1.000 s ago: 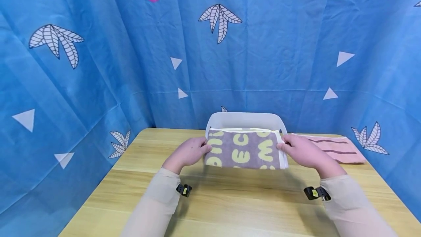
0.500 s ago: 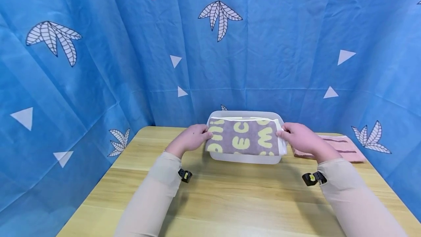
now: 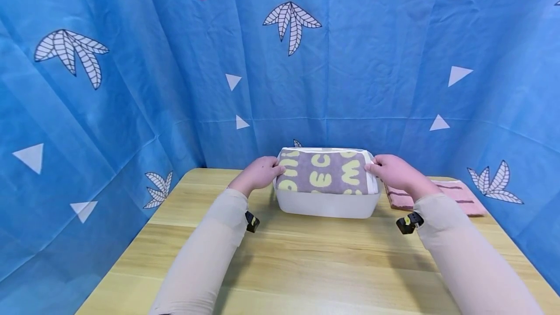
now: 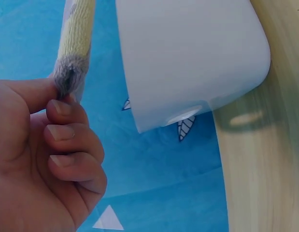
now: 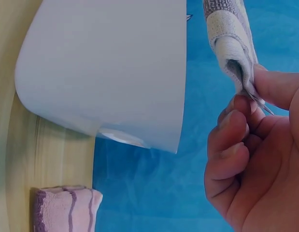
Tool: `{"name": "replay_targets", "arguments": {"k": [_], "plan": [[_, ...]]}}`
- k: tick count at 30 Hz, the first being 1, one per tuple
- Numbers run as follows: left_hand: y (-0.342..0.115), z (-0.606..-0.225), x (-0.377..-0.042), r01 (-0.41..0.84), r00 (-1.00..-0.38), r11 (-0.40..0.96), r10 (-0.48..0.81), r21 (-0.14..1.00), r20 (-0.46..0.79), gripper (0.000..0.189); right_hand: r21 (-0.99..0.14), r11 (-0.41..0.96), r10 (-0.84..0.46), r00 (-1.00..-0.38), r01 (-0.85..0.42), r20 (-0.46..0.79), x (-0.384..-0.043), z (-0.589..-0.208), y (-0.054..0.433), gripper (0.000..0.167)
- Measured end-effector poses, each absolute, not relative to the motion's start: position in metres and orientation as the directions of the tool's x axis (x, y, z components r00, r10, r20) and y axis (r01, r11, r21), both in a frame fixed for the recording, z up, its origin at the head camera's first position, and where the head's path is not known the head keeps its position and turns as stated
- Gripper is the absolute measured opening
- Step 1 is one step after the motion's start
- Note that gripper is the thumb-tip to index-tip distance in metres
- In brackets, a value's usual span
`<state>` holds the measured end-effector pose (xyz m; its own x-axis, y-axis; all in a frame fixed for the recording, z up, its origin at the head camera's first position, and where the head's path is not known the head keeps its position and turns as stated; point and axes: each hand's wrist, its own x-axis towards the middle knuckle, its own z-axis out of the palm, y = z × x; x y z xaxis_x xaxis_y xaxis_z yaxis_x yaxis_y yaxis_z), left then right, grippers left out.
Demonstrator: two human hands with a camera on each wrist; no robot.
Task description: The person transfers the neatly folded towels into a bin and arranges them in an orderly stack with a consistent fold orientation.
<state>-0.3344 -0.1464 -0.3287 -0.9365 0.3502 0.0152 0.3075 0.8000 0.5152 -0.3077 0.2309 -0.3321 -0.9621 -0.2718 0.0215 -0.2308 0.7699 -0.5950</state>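
Note:
A folded purple towel (image 3: 323, 171) with yellow letters and a white edge is stretched between both hands, above a white plastic bin (image 3: 325, 205). My left hand (image 3: 261, 173) pinches its left end between thumb and index finger, the other fingers curled, as the left wrist view shows. At the white-edged right end, my right hand (image 3: 395, 171) pinches the towel the same way. Both wrist views show the towel apart from the bin (image 4: 192, 53), beyond its rim. In the head view the towel hides most of the bin's opening; the inside cannot be seen.
A folded pink towel (image 3: 459, 197) with dark stripes lies on the wooden table (image 3: 315, 261), right of the bin and beyond my right wrist. A blue patterned curtain (image 3: 367, 77) hangs behind the table and at both sides.
Both hands have raised the purple towel and carried it away from me, from in front of the bin to over it. More of the bin's front wall shows now.

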Motion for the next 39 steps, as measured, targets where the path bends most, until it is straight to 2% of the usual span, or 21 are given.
{"name": "replay_targets", "arguments": {"k": [16, 23, 34, 39], "plan": [[-0.132, -0.347, -0.361, 0.159, -0.975, 0.826, 0.217, 0.540, -0.044, 0.032, -0.558, 0.807, -0.240, -0.971, -0.194, -0.010, -0.339, -0.342, 0.227, 0.038], [-0.125, -0.356, -0.370, 0.151, -0.979, 0.847, 0.198, 0.509, -0.040, 0.033, -0.545, 0.824, -0.206, -0.978, -0.154, -0.036, -0.350, -0.349, 0.228, 0.039], [-0.119, -0.354, -0.371, 0.095, -0.985, 0.861, 0.154, 0.499, -0.079, 0.033, -0.499, 0.853, -0.184, -0.983, -0.151, -0.018, -0.354, -0.354, 0.226, 0.040], [-0.117, -0.358, -0.376, 0.095, -0.986, 0.883, 0.146, 0.459, -0.077, 0.032, -0.493, 0.857, -0.178, -0.984, -0.151, -0.009, -0.355, -0.357, 0.227, 0.039]]}}
